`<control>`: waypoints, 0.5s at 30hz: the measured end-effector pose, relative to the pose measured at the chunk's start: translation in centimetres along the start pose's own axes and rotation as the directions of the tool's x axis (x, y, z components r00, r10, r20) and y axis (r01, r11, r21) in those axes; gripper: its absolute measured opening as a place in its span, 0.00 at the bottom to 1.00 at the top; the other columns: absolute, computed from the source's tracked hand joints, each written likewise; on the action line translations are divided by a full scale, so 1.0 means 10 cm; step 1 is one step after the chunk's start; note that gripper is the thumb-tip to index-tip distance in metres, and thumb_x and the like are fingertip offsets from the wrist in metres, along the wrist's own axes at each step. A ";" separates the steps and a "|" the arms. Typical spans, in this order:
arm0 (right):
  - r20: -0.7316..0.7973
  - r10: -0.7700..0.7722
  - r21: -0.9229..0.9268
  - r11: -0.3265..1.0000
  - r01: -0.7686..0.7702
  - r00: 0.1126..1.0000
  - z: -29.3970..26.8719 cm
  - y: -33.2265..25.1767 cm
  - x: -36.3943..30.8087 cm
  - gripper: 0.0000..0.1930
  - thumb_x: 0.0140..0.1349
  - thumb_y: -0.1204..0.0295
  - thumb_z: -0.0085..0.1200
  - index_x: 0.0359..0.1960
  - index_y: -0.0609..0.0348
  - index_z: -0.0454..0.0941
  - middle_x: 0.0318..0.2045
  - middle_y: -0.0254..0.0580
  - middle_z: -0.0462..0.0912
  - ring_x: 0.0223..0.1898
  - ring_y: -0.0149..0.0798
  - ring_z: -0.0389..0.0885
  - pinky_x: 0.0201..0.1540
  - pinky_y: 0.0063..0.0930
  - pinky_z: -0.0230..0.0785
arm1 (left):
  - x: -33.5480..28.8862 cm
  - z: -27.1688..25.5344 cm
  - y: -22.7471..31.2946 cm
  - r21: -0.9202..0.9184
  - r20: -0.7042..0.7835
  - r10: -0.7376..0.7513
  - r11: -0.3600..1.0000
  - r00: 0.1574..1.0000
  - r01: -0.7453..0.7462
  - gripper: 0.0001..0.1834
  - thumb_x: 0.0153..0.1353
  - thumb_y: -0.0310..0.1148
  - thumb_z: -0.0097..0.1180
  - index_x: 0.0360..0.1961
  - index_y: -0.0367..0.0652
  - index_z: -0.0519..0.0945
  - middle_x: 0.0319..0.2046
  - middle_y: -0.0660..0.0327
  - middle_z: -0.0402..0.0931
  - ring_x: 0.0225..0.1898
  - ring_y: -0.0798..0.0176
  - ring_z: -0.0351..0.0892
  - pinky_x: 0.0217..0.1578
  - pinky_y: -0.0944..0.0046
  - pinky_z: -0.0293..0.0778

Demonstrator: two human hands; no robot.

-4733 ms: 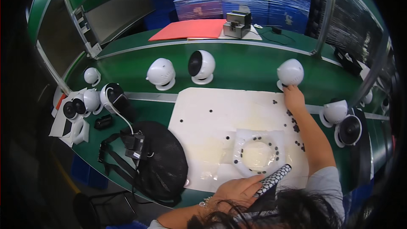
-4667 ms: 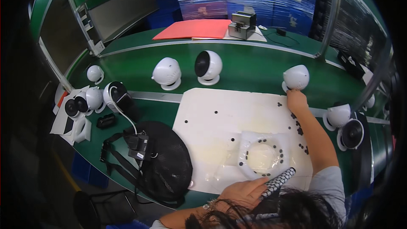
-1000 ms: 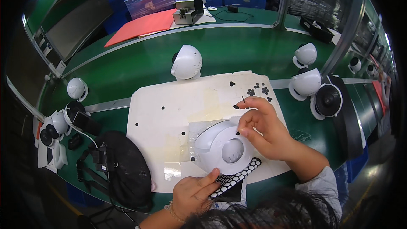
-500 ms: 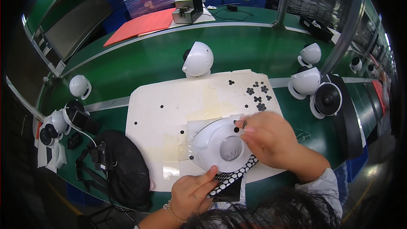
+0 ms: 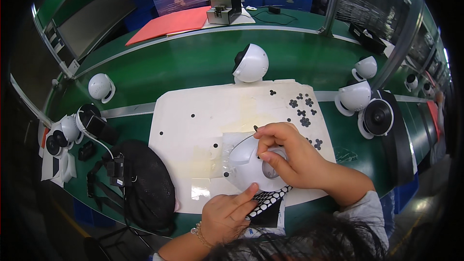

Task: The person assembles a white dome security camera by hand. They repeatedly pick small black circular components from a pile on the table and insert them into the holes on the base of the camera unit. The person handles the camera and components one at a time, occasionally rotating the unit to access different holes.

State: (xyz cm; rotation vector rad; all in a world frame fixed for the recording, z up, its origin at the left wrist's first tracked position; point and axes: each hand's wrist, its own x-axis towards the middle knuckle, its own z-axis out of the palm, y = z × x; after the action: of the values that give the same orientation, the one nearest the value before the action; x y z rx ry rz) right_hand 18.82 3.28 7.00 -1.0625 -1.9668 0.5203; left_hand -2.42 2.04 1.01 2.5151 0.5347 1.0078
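Note:
A white rounded plastic shell (image 5: pixel 244 166) with a grey round insert (image 5: pixel 273 168) lies on a clear bag (image 5: pixel 227 147) on the white board in front of me. My right hand (image 5: pixel 295 157) is over its far right part, fingers curled, with a small round black pad (image 5: pixel 256 128) at the index fingertip. My left hand (image 5: pixel 227 212) is at the shell's near edge, its index fingertip against the shell. Its other fingers are closed at the end of a white sheet of black round pads (image 5: pixel 270 200), which slants up beside the shell. Where they grip is partly hidden.
The white board (image 5: pixel 188 154) carries loose black pads and clusters of them (image 5: pixel 305 122) at its right. White camera-like units stand behind it (image 5: pixel 253 63), at left (image 5: pixel 100 87) and right (image 5: pixel 355 97). A black mesh bag (image 5: pixel 147 183) with cables lies left.
My right hand has moved left over the shell and now covers the spot where a black pad showed on it. More pads show on the board's right. The whole view has shifted slightly.

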 end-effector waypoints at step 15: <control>-0.122 -0.056 -0.255 0.967 0.024 0.991 0.01 -0.06 -0.48 0.07 0.53 0.71 0.54 0.34 0.51 0.75 0.57 0.46 0.63 0.62 0.55 0.51 0.59 0.46 0.41 | 0.03 0.02 0.02 0.059 -0.031 0.019 0.998 0.999 -0.017 0.19 0.32 0.24 0.55 0.33 0.40 0.75 0.52 0.57 0.70 0.20 0.63 0.71 0.23 0.66 0.68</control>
State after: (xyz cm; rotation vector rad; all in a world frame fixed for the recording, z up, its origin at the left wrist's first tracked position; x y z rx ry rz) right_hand 19.95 -0.99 5.12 -1.1793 -1.9711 0.1747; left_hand -2.06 1.96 1.11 2.5640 0.5595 1.0551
